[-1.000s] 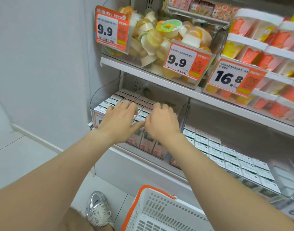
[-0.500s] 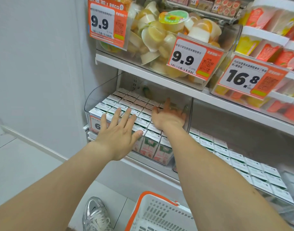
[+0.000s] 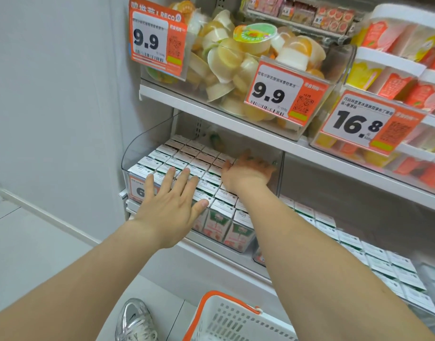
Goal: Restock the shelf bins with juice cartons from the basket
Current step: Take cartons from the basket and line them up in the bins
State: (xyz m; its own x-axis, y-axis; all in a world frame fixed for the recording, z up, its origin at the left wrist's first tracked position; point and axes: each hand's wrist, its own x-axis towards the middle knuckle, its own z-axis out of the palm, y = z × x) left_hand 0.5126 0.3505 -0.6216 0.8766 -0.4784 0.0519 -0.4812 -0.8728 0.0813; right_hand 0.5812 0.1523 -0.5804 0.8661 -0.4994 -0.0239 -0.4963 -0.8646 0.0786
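Left hand (image 3: 170, 207): palm down, fingers straight and spread, laid over the front rows of cartons. It grips nothing.
Right hand (image 3: 246, 168): reaches deeper into the same bin, near its right wall. Fingers stretch forward, flat over the carton tops, and no carton is gripped. The fingertips are blurred.
Juice cartons (image 3: 186, 158): stand upright in tight rows and fill the bin from front to back. White tops face up, and the front row shows red and green printed faces.
Bin (image 3: 137, 148): clear plastic, on the lower shelf at its left end, just beside the wall. Its front carries a price label (image 3: 140, 190) partly hidden by the left hand; only the digit 6 is legible.
Second bin (image 3: 359, 244): to the right on the same shelf, also packed with white-topped cartons.
Basket (image 3: 236, 318): white, perforated sides, orange rim. It sits at the bottom edge of the view, below the shelf and between the forearms. Contents cannot be seen.
Upper shelf (image 3: 211, 104): carries a clear bin of jelly cups (image 3: 236, 62) with two 9.9 price tags, and beside it stacked tubs (image 3: 388, 70) behind a 16.8 tag.
Floor: a silver shoe (image 3: 135, 321) stands left of the basket.
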